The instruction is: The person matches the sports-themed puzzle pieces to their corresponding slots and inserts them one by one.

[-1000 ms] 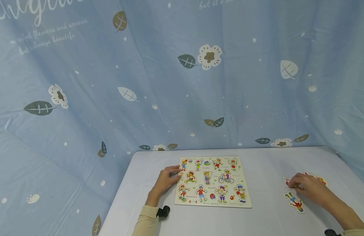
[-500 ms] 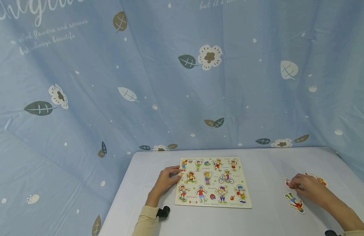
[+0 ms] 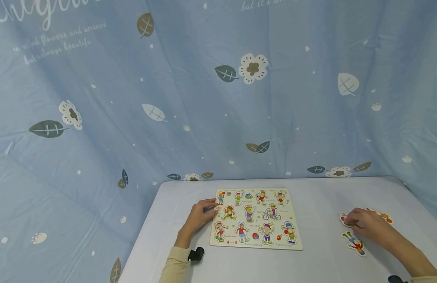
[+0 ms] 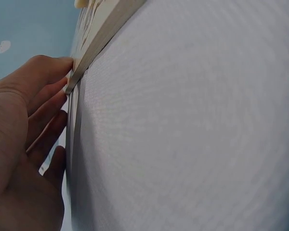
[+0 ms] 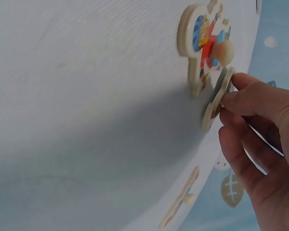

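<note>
A pale puzzle board [image 3: 254, 232] with several sports figures lies flat on the white table in the head view. My left hand [image 3: 200, 213] touches its left edge; the left wrist view has the thumb [image 4: 53, 67] on the board's side [image 4: 98, 41], the other fingers extended. At the right, my right hand [image 3: 367, 224] pinches a puzzle piece [image 5: 215, 105] between thumb and fingertips, tilted up just at the table surface. Its printed face is mostly hidden. Beside it lies a figure piece [image 5: 204, 41] in red and blue with a round knob [image 5: 223, 52].
Another puzzle piece [image 3: 382, 215] lies beyond the right hand, partly covered by it. The red-and-blue piece [image 3: 354, 243] is in front of that hand. A blue printed curtain [image 3: 204, 98] hangs behind the table [image 3: 321, 251] and along its left side.
My right hand has shifted slightly to the left, and the pinched piece with it. The left hand and the board have stayed in place.
</note>
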Available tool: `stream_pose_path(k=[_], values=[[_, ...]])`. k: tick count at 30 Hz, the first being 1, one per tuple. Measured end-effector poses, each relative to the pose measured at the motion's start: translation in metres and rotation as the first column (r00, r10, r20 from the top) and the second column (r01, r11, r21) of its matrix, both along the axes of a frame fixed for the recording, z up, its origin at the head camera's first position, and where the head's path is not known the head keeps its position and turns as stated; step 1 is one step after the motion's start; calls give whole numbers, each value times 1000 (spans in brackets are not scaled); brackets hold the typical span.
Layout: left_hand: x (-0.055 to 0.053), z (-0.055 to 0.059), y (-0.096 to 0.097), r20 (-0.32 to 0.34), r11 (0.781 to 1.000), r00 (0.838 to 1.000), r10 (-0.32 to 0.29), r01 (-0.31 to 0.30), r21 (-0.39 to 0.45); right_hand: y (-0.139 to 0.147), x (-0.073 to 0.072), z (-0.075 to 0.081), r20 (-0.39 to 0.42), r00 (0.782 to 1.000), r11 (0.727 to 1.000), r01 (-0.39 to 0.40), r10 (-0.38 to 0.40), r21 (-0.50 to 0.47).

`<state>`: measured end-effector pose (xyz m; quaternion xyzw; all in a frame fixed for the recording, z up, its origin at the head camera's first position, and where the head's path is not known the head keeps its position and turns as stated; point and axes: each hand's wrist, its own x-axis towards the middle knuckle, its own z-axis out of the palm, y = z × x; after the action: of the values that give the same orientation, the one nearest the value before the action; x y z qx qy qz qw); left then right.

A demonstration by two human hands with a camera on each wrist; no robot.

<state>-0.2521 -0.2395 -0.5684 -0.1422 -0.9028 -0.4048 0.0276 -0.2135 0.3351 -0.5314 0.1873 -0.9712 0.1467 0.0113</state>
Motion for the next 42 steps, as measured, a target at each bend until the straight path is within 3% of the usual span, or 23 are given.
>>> stream_pose_path(k=[6, 13, 18, 28, 31, 42], values=[[0, 1, 0, 10, 1000, 1000, 0, 0, -2, -12, -2, 1, -37, 999, 999, -41, 40, -25], [0, 0, 0, -26, 1000, 1000, -13, 13, 3, -34, -10, 5, 3, 999, 998, -37, 37, -43], [-1, -1, -1, -13, 1000, 1000, -6, 6, -4, -52, -16, 10, 16, 998, 997, -53, 54, -61], [3, 3, 2, 12, 1000, 1000, 10, -10, 10, -91, -33, 15, -43, 987, 981, -159, 156, -107], [2, 3, 2, 16, 1000, 1000, 14, -14, 10, -106, -38, 18, -39, 987, 981, -158, 155, -115], [0, -3, 0, 10, 1000, 1000, 12, -12, -3, -152, -57, 25, -43, 974, 966, -224, 220, -127]])
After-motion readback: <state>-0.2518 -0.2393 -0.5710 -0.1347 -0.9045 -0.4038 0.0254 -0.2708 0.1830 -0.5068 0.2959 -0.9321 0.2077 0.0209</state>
